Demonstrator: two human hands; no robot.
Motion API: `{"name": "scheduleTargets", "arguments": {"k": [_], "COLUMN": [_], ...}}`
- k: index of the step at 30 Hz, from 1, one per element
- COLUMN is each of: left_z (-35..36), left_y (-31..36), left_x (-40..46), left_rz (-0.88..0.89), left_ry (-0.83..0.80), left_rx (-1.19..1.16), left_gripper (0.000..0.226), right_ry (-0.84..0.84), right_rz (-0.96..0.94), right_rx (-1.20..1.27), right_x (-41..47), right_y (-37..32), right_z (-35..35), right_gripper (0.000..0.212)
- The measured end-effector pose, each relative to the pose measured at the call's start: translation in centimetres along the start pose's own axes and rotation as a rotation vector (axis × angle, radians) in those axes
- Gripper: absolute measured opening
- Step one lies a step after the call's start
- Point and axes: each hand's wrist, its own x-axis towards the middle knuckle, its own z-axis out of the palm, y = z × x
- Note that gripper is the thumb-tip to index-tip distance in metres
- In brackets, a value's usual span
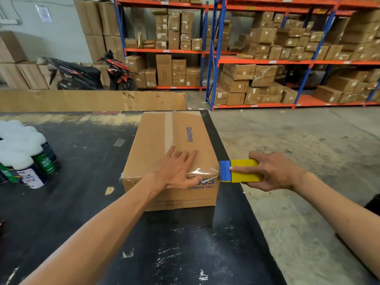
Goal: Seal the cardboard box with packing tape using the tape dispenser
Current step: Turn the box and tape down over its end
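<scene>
A brown cardboard box (156,138) printed "Glodway" and "LEMON TEA" sits on the black table (82,202) near its right edge. A strip of tape runs along the middle seam of its top. My left hand (176,169) presses flat on the near top edge of the box, thumb over the front face. My right hand (275,171) grips a yellow and blue tape dispenser (239,171) just right of the box's near right corner. Clear packing tape (203,171) stretches from the dispenser's blue end across to the box under my left hand.
Several spray cans (26,157) with white caps stand at the table's left edge. A long cardboard sheet (88,100) lies behind the table. Beyond it are a parked scooter (88,73) and blue-orange racks (267,58) full of cartons. Concrete floor (308,140) lies to the right.
</scene>
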Motion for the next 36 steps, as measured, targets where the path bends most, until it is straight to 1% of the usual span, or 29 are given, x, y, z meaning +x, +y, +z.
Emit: {"name": "scheduleTargets", "arguments": {"k": [2,5,7,11,15,17,20,23,26,28,30,32,33,34,36], "left_z": [0.2,1.3,1.6,1.8,1.7,1.6,1.6,1.1,1.2,1.4,1.4,1.7,2.1,2.4,3.0], "left_y": [1.6,2.4,1.9,1.6,1.5,1.6,1.8,1.8,1.9,2.1,2.8,4.5,5.6,6.7,7.9], "left_x": [1.4,2.2,2.3,2.1,2.1,2.2,2.0,2.2,2.2,2.0,2.0,2.4,2.7,3.0,3.4], "left_rz": [-0.015,-0.018,-0.014,-0.003,0.006,0.012,0.022,0.021,0.025,0.035,0.062,0.155,0.183,0.173,0.079], "left_ry": [0.042,-0.031,-0.065,-0.069,-0.062,-0.064,-0.074,-0.092,-0.111,-0.055,0.123,0.265,0.288,0.284,0.256], "left_rx": [0.0,-0.093,-0.117,-0.124,-0.099,-0.085,-0.076,-0.072,0.003,0.06,0.101,0.092,0.109,0.12,0.08], "left_gripper": [0.099,0.094,0.096,0.099,0.096,0.095,0.093,0.091,0.093,0.094,0.091,0.087,0.085,0.08,0.067], "right_ry": [0.008,0.034,0.04,0.05,0.121,0.106,0.05,0.075,0.029,-0.001,0.048,0.098,0.126,0.136,0.107], "right_rz": [-0.007,-0.017,-0.014,-0.047,-0.035,-0.034,-0.032,-0.047,-0.127,-0.133,-0.078,-0.007,0.029,0.065,0.123], "right_rx": [-0.004,-0.001,0.013,-0.008,-0.04,-0.078,-0.133,-0.174,-0.289,-0.275,-0.249,-0.192,-0.182,-0.174,-0.159], "right_x": [0.1,0.0,-0.4,-2.0,-2.9,-2.0,-0.5,0.5,0.6,0.1,0.4,1.0,1.1,1.2,0.9], "right_y": [0.2,0.4,0.5,1.4,2.2,1.6,-0.3,-1.0,-1.6,-2.0,-1.9,-1.2,-0.7,-0.4,0.3], "right_z": [-0.1,0.0,0.2,0.1,-0.2,0.7,2.2,2.1,2.5,3.3,3.4,2.6,2.3,2.0,1.7], "right_gripper": [0.06,0.06,0.062,0.06,0.056,0.056,0.064,0.059,0.057,0.065,0.071,0.07,0.068,0.066,0.065]}}
